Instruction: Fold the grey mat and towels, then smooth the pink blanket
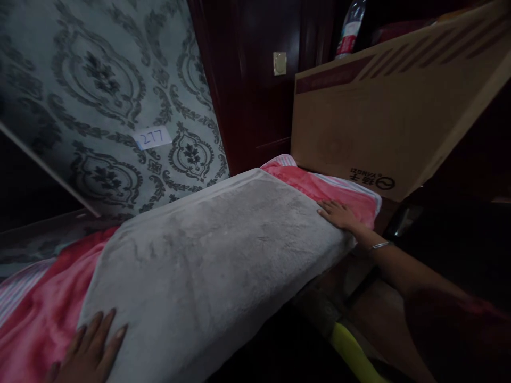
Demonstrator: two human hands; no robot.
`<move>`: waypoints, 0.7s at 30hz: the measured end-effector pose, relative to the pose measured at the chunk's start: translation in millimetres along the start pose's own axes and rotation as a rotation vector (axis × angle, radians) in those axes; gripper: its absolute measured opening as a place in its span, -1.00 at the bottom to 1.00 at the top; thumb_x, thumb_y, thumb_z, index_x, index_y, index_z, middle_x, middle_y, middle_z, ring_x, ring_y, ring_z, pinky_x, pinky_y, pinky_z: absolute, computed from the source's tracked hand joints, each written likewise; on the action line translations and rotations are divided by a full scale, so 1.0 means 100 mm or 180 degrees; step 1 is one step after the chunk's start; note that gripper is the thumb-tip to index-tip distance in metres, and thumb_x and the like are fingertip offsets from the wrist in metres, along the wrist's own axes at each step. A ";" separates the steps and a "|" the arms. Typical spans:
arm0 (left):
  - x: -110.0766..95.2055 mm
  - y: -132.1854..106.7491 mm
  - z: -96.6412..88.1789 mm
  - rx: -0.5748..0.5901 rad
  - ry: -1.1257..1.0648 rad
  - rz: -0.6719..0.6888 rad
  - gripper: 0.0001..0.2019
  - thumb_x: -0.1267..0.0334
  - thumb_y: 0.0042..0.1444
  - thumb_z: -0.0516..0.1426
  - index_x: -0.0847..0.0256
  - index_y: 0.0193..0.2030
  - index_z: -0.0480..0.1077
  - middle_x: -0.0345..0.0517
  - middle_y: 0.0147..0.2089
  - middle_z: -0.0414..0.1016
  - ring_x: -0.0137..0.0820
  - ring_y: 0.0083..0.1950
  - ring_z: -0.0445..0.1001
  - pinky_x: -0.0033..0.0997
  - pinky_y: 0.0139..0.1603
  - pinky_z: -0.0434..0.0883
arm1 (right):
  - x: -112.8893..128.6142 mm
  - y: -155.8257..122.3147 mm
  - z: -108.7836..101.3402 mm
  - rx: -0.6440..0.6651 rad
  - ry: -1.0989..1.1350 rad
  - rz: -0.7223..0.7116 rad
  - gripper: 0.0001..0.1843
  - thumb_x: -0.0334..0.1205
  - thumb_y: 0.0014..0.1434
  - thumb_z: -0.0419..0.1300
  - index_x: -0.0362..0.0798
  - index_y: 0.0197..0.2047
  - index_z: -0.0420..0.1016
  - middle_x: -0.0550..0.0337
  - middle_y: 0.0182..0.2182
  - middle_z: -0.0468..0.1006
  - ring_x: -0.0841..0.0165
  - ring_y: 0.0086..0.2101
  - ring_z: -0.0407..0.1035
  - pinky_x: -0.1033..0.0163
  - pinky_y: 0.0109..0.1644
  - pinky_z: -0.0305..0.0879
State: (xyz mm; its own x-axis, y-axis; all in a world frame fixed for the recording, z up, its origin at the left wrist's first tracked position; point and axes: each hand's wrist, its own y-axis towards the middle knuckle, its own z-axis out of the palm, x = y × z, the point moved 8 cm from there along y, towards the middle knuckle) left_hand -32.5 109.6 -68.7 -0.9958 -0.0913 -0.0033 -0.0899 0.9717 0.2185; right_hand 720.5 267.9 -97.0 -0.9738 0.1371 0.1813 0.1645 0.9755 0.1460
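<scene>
A grey plush cloth (207,250) lies spread over a long raised surface, its near edge hanging down the front side. Beneath it, a pink-red blanket (43,319) with a striped border shows at the left end, and more of it at the far right end. My left hand (90,348) rests with spread fingers on the left edge of the grey cloth, near the pink-red part. At the right end, my right hand (337,214) lies flat across the cloth's edge, fingers stretched out. A bracelet (381,245) circles my right wrist.
A large cardboard box (359,122) stands behind the right end, a labelled bottle (351,29) beside its top edge. Behind are patterned wallpaper (107,80) with a paper marked 277 (154,137) and a dark red door (255,80). A yellow-green object (351,351) is below, at lower right.
</scene>
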 end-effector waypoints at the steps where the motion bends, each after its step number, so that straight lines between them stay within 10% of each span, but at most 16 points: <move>1: 0.09 -0.03 -0.01 0.0124 -0.0029 -0.0135 -0.30 -0.11 0.06 -0.04 -0.09 0.37 0.26 -0.09 0.39 0.30 0.04 0.47 0.10 0.34 0.33 0.15 | -0.03 0.00 0.01 -0.0031 0.0027 -0.0012 -0.30 0.16 0.34 -0.18 0.07 0.41 0.22 0.00 0.36 0.20 -0.03 0.33 0.07 -0.35 0.32 0.02; 7: -0.04 -0.18 -0.38 0.0392 0.0245 -0.1108 -0.31 0.01 0.28 -0.23 0.42 0.37 0.23 0.28 0.45 0.14 0.15 0.47 0.06 0.36 0.35 0.10 | 0.04 0.05 0.02 -0.0072 0.0087 0.0242 -0.37 0.06 0.31 -0.07 -0.07 0.30 0.39 -0.23 0.31 0.26 -0.23 0.28 0.11 -0.49 0.20 0.04; 11: -0.83 0.07 -0.56 0.0047 0.0310 -0.0520 -0.44 0.09 0.35 -0.17 0.33 0.32 0.32 0.27 0.46 0.11 0.06 0.48 0.04 0.25 0.37 0.11 | 1.24 -0.09 -0.15 -0.0568 0.0122 -0.0683 -0.35 0.07 0.34 -0.11 -0.10 0.32 0.35 -0.26 0.32 0.23 -0.20 0.30 0.08 -0.43 0.22 0.08; 16: -1.99 0.42 -0.28 0.0367 -0.0164 0.0785 -0.44 0.04 0.34 -0.05 0.02 0.46 0.09 0.00 0.53 -0.01 -0.07 0.54 -0.10 0.22 0.44 0.00 | 3.03 -0.64 0.08 0.0004 0.0357 -0.2303 -0.34 0.10 0.37 -0.14 0.11 0.46 0.11 0.03 0.43 0.05 -0.02 0.36 -0.02 -0.34 0.32 0.04; 21: -2.06 0.54 -0.03 0.0469 -0.0140 0.0850 -0.40 -0.09 0.34 -0.08 -0.03 0.47 0.04 -0.08 0.54 -0.04 -0.07 0.55 -0.15 0.24 0.46 -0.07 | 3.26 -0.76 0.34 0.0320 0.0407 -0.2384 -0.31 0.20 0.36 -0.18 0.14 0.46 0.12 0.11 0.43 0.06 0.02 0.39 -0.08 -0.31 0.36 -0.02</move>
State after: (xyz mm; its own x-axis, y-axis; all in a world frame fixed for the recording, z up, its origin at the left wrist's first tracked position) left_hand 167.8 179.9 -53.7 -0.9840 0.1779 -0.0078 0.1768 0.9815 0.0734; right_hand 385.6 244.7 -82.6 -0.7930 -0.5819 0.1806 -0.5533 0.8119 0.1861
